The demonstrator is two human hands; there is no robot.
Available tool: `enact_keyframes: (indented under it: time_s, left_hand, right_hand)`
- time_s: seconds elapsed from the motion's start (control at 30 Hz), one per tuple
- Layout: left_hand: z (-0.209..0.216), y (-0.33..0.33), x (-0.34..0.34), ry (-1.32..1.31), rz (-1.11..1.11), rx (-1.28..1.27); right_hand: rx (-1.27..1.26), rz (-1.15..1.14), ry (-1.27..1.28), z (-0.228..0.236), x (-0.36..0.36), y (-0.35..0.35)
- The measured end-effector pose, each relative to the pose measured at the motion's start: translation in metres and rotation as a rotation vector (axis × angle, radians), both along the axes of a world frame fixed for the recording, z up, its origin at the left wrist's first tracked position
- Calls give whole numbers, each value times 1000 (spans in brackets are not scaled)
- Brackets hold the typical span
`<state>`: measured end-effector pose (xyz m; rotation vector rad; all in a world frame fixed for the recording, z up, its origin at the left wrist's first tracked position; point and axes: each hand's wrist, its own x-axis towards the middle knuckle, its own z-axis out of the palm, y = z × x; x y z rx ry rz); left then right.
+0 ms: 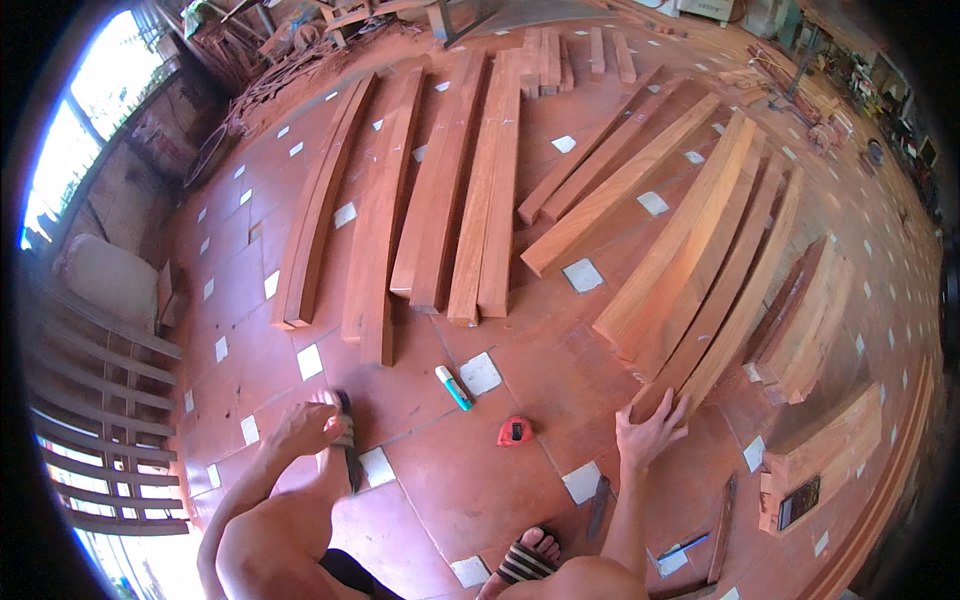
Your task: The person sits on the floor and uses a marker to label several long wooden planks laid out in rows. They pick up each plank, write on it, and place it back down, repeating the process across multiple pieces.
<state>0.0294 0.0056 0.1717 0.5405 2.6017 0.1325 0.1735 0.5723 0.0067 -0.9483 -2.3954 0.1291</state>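
My right hand (650, 432) is at the near end of a long wooden beam (722, 300) in the right-hand group, its fingers curled over the end. Other beams lie close alongside, including a wide pale one (685, 255). Over by my left foot, my left hand (306, 426) has its fingers curled in, with nothing visible in them. Between my hands, a teal and white marker (454, 389) and a red tape measure (515, 431) lie on the tiled floor.
Several beams (435, 190) lie lengthwise ahead. Shorter timber blocks (805, 325) are at the right, with a phone (799, 503) against another block (825, 445). A blue pen (683, 547) and dark wood strips (722, 528) lie near my right forearm. A slatted wooden piece (110, 400) stands at left.
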Motion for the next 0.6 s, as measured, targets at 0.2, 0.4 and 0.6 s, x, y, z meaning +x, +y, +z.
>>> enact_keyframes:
  time_s: [0.2,0.4,0.6]
  left_hand:
    - [-21,-18,-63,125,-127,-82]
    - [-104,-60,-107,47,-137,274]
    - [-125,-43,-138,91,-352,336]
  right_hand:
    - [-43,-14,-42,22,-12,54]
    - [-125,-50,-120,28,-10,72]
    - [-112,17,0,47,-13,-7]
